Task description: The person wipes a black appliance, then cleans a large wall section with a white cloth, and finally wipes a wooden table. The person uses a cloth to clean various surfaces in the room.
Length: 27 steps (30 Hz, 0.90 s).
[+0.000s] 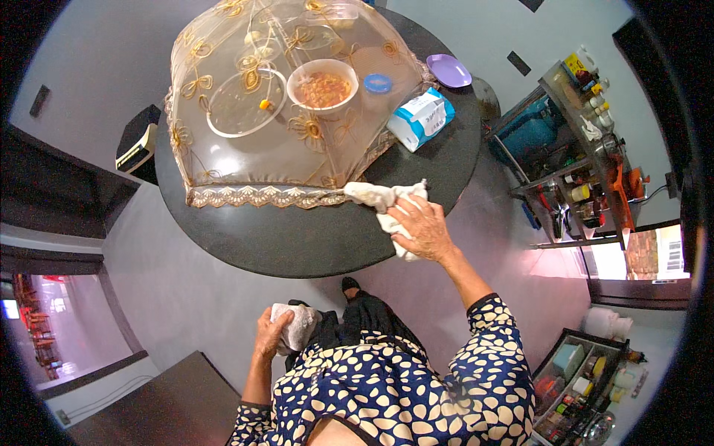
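Note:
My right hand (422,229) presses a crumpled white cloth (379,199) against the right front part of a round dark table (290,245). Part of the cloth spreads left from under my fingers and meets the lace hem of a sheer beige food cover (230,160). Low in front of my body, away from the table, my left hand (269,331) grips a bunched greyish-white cloth (299,327). Under the cover's mesh are a white bowl of reddish food (323,93) and a large round clear dish (223,111).
A blue-and-white tissue pack (422,119) and a purple plate (448,70) lie on the table's right side. Crowded shelves (565,149) stand to the right, with another filled rack (580,386) lower down. A brown surface (163,405) is at lower left.

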### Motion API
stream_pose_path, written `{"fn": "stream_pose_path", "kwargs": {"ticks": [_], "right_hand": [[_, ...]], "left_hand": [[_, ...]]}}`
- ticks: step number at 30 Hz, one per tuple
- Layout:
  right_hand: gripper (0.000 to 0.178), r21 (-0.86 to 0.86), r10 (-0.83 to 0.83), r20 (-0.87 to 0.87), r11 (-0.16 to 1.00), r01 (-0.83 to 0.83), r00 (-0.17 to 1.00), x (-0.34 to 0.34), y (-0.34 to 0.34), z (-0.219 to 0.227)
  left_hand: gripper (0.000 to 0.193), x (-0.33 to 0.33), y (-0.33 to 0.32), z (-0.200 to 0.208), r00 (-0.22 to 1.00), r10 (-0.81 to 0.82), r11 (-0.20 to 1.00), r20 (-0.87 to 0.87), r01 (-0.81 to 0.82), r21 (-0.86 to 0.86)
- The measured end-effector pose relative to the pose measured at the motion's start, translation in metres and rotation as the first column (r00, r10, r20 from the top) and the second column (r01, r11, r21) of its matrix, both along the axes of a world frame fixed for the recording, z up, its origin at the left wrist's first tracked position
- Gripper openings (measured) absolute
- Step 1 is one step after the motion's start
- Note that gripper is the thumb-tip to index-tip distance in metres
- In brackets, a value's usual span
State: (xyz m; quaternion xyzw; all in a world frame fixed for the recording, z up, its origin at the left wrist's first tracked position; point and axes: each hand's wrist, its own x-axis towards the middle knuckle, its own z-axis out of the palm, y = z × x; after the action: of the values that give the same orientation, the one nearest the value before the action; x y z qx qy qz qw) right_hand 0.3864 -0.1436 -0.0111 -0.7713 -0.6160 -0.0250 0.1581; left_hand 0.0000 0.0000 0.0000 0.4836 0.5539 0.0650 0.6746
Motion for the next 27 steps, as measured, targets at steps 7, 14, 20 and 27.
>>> {"fn": "stream_pose_path", "kwargs": {"ticks": [7, 14, 20, 27], "right_hand": [[0.058, -0.074, -0.393, 0.148, 0.911, 0.406, 0.908, 0.084, -0.051, -0.002], [0.052, 0.033, -0.509, 0.134, 0.860, 0.510, 0.850, 0.067, -0.019, -0.006], [0.053, 0.065, 0.159, -0.014, 0.985, -0.157, 0.987, -0.031, 0.010, 0.020], [0.064, 0.119, 0.509, -0.215, 0.861, -0.495, 0.833, -0.124, 0.133, 0.027]], "left_hand": [[0.049, 0.028, -0.036, -0.012, 0.999, -0.020, 1.000, -0.032, 0.020, -0.016], [0.055, 0.026, -0.028, -0.004, 0.996, -0.041, 0.999, -0.079, 0.039, -0.024], [0.067, 0.020, -0.016, -0.004, 0.999, 0.009, 0.999, -0.051, -0.012, -0.052], [0.045, -0.027, 0.023, -0.024, 0.999, 0.053, 0.999, 0.007, -0.053, -0.006]]}}
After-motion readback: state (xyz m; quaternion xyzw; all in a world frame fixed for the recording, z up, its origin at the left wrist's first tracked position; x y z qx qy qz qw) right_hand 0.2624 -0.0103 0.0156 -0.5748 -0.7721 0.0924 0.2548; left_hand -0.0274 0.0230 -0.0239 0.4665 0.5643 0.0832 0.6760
